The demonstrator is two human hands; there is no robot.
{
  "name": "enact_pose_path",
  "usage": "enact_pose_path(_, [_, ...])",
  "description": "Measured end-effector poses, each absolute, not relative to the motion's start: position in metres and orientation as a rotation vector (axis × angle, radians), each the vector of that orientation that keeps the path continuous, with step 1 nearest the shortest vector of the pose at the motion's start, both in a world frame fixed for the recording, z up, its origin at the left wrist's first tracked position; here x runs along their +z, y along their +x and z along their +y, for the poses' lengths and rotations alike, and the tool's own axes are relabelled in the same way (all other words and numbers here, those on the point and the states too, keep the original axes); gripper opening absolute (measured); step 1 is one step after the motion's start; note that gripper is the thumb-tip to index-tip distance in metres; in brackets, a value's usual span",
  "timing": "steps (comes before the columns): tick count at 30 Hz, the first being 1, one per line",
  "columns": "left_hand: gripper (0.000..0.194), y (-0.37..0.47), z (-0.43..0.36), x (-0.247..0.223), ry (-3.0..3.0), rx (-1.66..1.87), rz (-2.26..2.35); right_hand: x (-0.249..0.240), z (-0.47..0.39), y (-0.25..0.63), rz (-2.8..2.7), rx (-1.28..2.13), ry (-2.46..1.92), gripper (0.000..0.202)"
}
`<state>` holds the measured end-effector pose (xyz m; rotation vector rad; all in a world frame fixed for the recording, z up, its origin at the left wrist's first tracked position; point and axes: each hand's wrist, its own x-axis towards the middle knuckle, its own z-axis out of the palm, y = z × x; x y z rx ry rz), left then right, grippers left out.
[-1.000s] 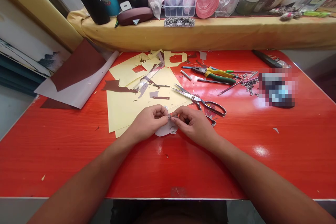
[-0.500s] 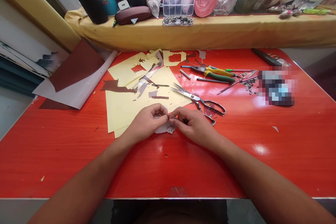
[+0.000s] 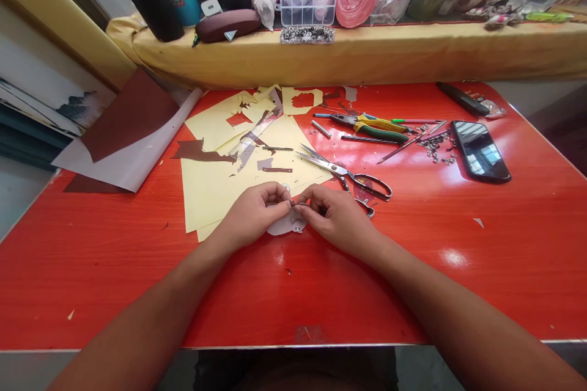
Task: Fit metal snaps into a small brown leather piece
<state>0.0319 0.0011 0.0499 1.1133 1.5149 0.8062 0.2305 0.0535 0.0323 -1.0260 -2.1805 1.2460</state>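
Note:
Near the front edge of the yellow sheets, my left hand [image 3: 257, 211] and my right hand [image 3: 337, 212] meet fingertip to fingertip. Both are closed in a pinch on a small cut leather-like piece [image 3: 279, 225], its pale grey back showing below the fingers. A round metal snap [image 3: 298, 229] sits at its lower right edge; another pale round part shows above my left fingers. A tiny dark bit lies between the fingertips, too small to make out. Just beyond my right hand, metal scissors [image 3: 339, 170] lie with blades slightly apart.
Yellow sheets [image 3: 202, 195] carry brown scraps [image 3: 206, 153]. Pliers [image 3: 371, 127], pens and loose metal snaps [image 3: 435, 146] lie to the right, beside a phone [image 3: 480, 151]. Brown sheet material [image 3: 132, 113] rests at left. A cloth-covered ledge [image 3: 367, 55] holds jars and a clear box [image 3: 308, 5].
The view has shifted very slightly, so the things appear a little further left. Both hands keep nearly the same pinch, with only a small movement at the fingertips.

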Motion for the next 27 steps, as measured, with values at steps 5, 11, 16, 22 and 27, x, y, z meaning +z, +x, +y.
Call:
enact_pose_path(5, [0.020, 0.0326, 0.0019, 0.0488, 1.088, 0.815, 1.536, 0.0315, 0.0537, 0.2313, -2.176, 1.278, -0.989, 0.008])
enact_pose_path(11, [0.019, 0.0317, 0.0010, 0.0474, 1.081, 0.800, 1.538, 0.0298, 0.0550, 0.2322, -2.187, 1.276, -0.960, 0.009])
enact_pose_path(16, [0.019, 0.0306, 0.0003, 0.0476, 1.076, 0.785, 1.549, 0.0299, 0.0541, 0.2319, -2.167, 1.324, -0.948, 0.009])
enact_pose_path(22, [0.021, 0.0309, 0.0007, 0.0478, 1.083, 0.799, 1.524, 0.0291, 0.0532, 0.2323, -2.168, 1.307, -0.926, 0.009])
enact_pose_path(27, [0.020, 0.0313, 0.0008, 0.0490, 1.094, 0.801, 1.531, 0.0285, 0.0541, 0.2319, -2.173, 1.293, -0.950, 0.013])
